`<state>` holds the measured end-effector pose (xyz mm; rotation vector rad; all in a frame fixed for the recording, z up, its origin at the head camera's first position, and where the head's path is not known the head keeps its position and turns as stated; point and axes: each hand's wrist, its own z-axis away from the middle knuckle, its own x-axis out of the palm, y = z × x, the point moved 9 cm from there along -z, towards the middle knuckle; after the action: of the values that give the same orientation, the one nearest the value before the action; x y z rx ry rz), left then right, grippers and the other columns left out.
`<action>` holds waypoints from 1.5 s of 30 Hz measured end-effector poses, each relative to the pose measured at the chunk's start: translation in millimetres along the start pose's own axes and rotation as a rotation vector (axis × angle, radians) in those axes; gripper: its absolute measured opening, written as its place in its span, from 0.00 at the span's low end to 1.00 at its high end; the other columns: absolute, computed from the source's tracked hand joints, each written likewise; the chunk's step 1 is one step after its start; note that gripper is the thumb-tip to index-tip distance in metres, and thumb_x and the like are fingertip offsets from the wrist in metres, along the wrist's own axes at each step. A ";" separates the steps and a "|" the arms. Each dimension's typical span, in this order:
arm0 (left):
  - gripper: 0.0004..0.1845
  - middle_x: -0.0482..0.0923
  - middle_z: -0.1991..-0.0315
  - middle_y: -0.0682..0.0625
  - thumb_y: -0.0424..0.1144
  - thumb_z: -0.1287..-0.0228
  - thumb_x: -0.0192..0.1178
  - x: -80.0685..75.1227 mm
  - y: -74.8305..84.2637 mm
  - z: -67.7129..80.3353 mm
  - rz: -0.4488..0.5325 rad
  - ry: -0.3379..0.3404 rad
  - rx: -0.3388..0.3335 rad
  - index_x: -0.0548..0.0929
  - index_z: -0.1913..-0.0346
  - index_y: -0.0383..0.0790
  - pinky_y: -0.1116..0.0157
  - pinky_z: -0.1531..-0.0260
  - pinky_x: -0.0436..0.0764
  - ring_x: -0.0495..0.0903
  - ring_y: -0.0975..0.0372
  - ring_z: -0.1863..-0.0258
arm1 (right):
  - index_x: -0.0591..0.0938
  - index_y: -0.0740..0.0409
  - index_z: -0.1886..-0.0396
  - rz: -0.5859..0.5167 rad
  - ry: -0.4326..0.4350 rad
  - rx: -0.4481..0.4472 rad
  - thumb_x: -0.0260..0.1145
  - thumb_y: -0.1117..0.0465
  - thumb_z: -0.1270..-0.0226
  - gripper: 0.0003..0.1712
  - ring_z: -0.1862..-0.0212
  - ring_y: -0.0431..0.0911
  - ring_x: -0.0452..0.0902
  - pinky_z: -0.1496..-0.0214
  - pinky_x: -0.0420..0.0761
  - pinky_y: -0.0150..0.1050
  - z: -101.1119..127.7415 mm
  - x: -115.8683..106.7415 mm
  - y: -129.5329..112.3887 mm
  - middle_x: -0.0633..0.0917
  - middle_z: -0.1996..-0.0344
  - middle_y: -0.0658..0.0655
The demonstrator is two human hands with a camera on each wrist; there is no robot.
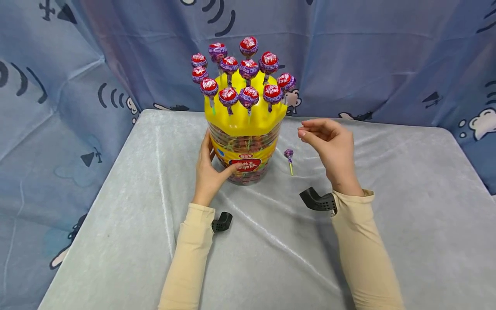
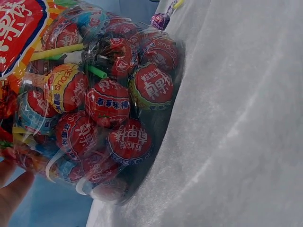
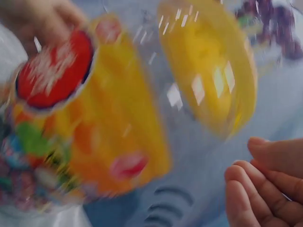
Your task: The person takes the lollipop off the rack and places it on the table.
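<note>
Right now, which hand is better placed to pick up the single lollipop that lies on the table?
Probably the right hand: it holds nothing and is raised close beside the loose lollipop. The left hand rests on the lollipop jar, on its far side.

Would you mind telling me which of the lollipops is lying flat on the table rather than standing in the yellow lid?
It is the single purple-wrapped lollipop on the grey cloth, just right of the tub and below the right hand; all the others stand upright in the lid.
</note>
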<state>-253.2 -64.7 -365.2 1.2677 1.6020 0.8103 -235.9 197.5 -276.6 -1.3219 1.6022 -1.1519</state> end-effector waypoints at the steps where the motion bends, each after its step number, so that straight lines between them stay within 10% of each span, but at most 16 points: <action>1: 0.55 0.51 0.28 0.45 0.38 0.50 0.73 0.3 0.1 0.2 -0.004 -0.002 0.000 0.46 0.25 0.43 0.60 0.33 0.62 0.57 0.56 0.32 | 0.84 0.72 0.61 0.012 -0.010 -0.029 0.70 0.73 0.45 0.11 0.67 0.43 0.82 0.60 0.82 0.30 -0.2 3.2 -11.5 0.86 0.70 0.51; 10: 0.55 0.51 0.28 0.45 0.38 0.49 0.72 -0.4 -0.7 -0.4 -0.011 -0.004 -0.010 0.46 0.25 0.43 0.59 0.34 0.62 0.57 0.55 0.32 | 0.85 0.67 0.61 0.057 -0.016 -0.129 0.72 0.71 0.46 0.11 0.64 0.48 0.80 0.57 0.81 0.31 -4.9 30.5 -70.0 0.85 0.65 0.56; 30: 0.55 0.51 0.28 0.47 0.38 0.49 0.73 1.5 -2.2 1.6 0.004 0.000 -0.023 0.45 0.25 0.47 0.59 0.33 0.62 0.57 0.56 0.32 | 0.84 0.70 0.66 0.192 0.085 -0.171 0.71 0.69 0.44 0.07 0.70 0.45 0.78 0.63 0.80 0.30 -16.7 44.5 -73.7 0.85 0.71 0.54; 45: 0.54 0.51 0.28 0.46 0.44 0.48 0.71 1.3 -0.5 1.6 0.002 -0.009 -0.017 0.46 0.25 0.47 0.57 0.34 0.63 0.58 0.56 0.32 | 0.84 0.61 0.73 -0.230 0.136 -0.247 0.67 0.77 0.45 0.08 0.63 0.49 0.81 0.57 0.82 0.37 -9.8 31.6 -63.8 0.85 0.70 0.57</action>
<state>-251.9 -63.7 -366.6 1.2595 1.5841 0.8161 -231.2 164.2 -213.1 -1.6531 1.7704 -1.2318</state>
